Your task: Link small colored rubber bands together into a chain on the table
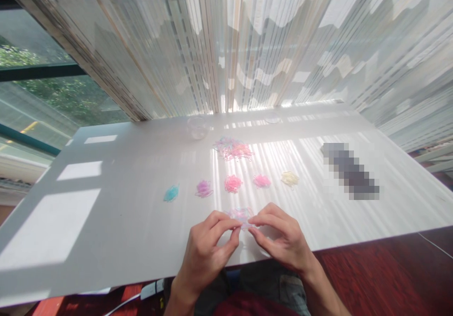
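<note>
Low at the table's front, my left hand (212, 240) pinches thumb and index finger together at what looks like a small purple elastic band (244, 227). My right hand (281, 236) faces it from the other side, its thumb and index tips slightly apart and close to the same band. Just beyond the fingertips lies a loose pile of mixed pastel elastic bands (240, 213), partly covered by the hands. Farther off, small heaps stand in a row: teal (171, 193), purple (204, 188), coral-pink (232, 183), bright pink (262, 180) and pale yellow (290, 178).
A larger mixed heap of bands (234, 149) lies behind the row on the white table (134, 231). A clear round container (198, 128) and a clear lid (272, 119) are near the back edge. A blurred-out dark object (350, 170) lies right. Sheer curtains (226, 47) hang behind.
</note>
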The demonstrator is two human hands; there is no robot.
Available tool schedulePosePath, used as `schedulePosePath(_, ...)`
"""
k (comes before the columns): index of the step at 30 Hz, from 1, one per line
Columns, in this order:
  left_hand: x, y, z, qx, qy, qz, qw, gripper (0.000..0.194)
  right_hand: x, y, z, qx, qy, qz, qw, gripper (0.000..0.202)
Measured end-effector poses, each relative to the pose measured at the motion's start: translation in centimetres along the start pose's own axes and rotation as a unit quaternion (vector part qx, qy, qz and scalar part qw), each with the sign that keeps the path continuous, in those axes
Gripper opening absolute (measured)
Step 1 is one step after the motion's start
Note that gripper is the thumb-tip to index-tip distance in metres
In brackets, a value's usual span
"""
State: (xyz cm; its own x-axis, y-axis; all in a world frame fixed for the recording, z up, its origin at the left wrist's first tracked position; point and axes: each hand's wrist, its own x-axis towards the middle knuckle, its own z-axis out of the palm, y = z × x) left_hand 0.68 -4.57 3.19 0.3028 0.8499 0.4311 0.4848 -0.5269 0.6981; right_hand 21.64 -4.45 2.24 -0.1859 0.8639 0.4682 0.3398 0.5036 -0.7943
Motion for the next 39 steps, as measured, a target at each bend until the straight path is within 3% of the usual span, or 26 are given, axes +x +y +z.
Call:
schedulePosePath(15,0.3,-0.6,0.8,-0.024,-0.006,-0.018,1.0,0.014,0.2,0.0,-0.1,-0.018,0.009,0.023,1.0,0.016)
schedulePosePath(17,0.4,-0.7,0.5,-0.006,-0.002,-0.021,1.0,0.013,0.1,0.2,0.0,-0.022,0.005,0.027,0.999,0.016)
schedulePosePath(20,0.8,-1.5,-1.0,0.083,0.049,-0.039,0.995,0.009,0.1,0.4,0.1,-0.028,0.0,0.037,0.999,0.014)
schedulePosePath(23,1.4,-2.9,-3.0,0.191,0.111,-0.084,0.972,0.01,0.1,0.4,0.1,-0.035,0.0,0.043,0.998,0.013)
schedulePosePath(26,1.7,-4.0,-4.2,0.235,0.119,-0.119,0.957,0.015,0.2,0.3,0.2,-0.039,0.004,0.046,0.998,0.014)
schedulePosePath(39,1.4,-5.0,-3.4,0.24,0.107,-0.163,0.951,0.02,0.3,0.2,0.1,-0.043,-0.006,0.049,0.998,0.012)
